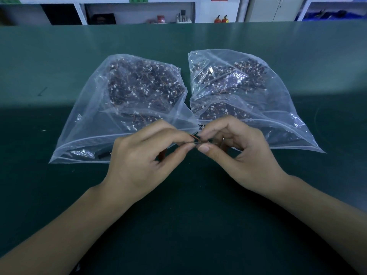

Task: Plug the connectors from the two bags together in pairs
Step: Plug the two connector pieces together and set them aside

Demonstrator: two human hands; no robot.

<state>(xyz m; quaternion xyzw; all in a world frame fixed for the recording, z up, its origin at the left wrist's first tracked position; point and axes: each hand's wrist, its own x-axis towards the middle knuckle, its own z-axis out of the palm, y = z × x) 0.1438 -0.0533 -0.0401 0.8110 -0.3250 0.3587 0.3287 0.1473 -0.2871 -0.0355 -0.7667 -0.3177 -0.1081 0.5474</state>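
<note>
**Pair held over the bag mouths**

Left hand (pixel 147 155) and right hand (pixel 236 153) each pinch a small wired connector (pixel 195 138), tips meeting for mating, just near the two clear plastic bags (pixel 83 124) on the green desk (pixel 39 56).

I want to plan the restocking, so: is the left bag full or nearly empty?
Quite full. The left bag lies flat on the green table, and a dense heap of wired connectors fills most of its far half.

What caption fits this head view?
Both hands pinch small wired connectors together before two clear plastic zip bags of connectors.
</note>
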